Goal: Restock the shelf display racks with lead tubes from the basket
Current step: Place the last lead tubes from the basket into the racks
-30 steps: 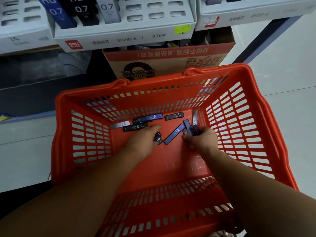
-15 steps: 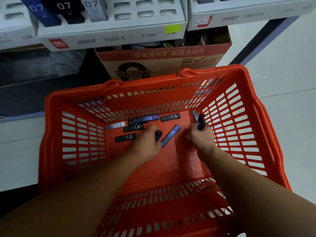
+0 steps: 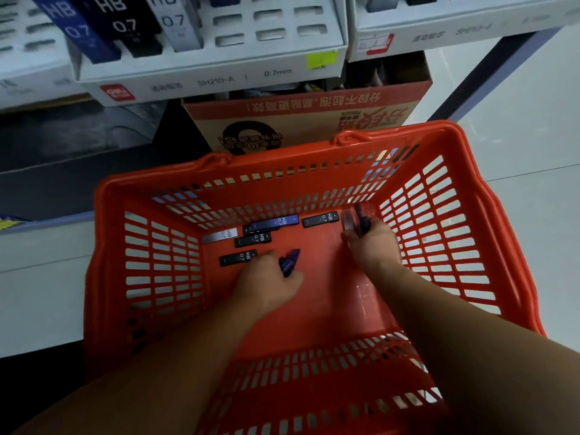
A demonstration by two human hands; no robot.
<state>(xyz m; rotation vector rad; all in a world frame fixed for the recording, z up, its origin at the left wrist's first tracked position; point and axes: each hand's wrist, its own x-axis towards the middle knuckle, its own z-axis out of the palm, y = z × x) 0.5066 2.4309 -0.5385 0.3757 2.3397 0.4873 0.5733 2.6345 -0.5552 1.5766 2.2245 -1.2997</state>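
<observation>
Both my hands reach into a red plastic basket. My left hand is closed on a blue lead tube that sticks out past my fingers. My right hand grips a small bundle of lead tubes, dark and pale ones, near the far right corner. Several tubes lie loose on the basket floor: a black one, a silver one, a blue one and another black one. Above, the white display rack holds three upright tubes at its left; its other slots show as empty holes.
A cardboard box with red print stands right behind the basket, under the rack. A second white rack sits to the right. A dark shelf leg slants down at the right, with pale floor beyond.
My left hand has closed on the blue tube that lay between the hands. My right hand lifted its bundle toward the far right corner. A black tube is now uncovered at the left.
</observation>
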